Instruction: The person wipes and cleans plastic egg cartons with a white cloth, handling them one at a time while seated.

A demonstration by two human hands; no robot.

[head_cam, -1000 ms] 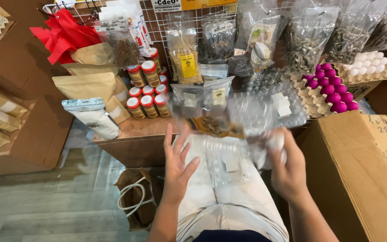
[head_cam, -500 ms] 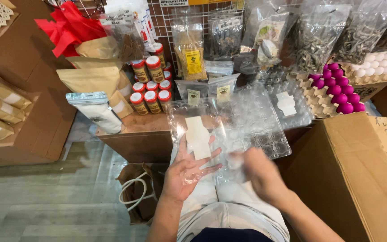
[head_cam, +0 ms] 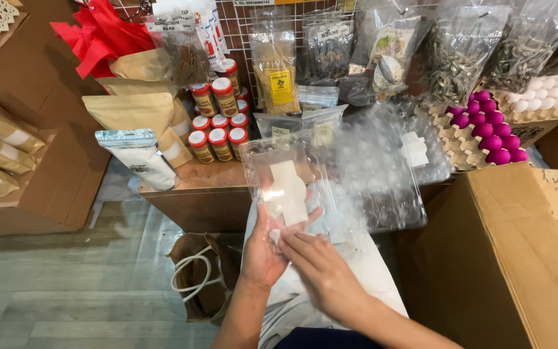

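Head camera, looking down: the left hand (head_cam: 263, 249) is closed on a clear, dimpled plastic egg carton with a white label (head_cam: 280, 173). The palm is under its near edge, and the fingers show through the plastic behind the label. The right hand (head_cam: 323, 273) is not clamped. Its fingertips (head_cam: 290, 236) touch the carton's lower edge just beside the left thumb, pinching or picking at the rim; I cannot tell which.

The carton is held tilted up over the person's lap, in front of the wooden counter (head_cam: 188, 184). Just to its right is a loose pile of similar clear plastic cartons (head_cam: 382, 168).

Judging from this, the step in hand is separating or opening one carton from the pile. Any further move calls for a steady left hold while the right fingertips find the seam, since the thin plastic flexes and slips.

Beyond the pile is a pulp tray of bright pink eggs (head_cam: 489, 132), with white eggs (head_cam: 546, 94) behind it. A large brown cardboard box (head_cam: 524, 252) is at the right. Red-lidded spice jars (head_cam: 217, 132) stand on the counter, and a brown paper bag with white handles (head_cam: 200, 281) is on the floor.
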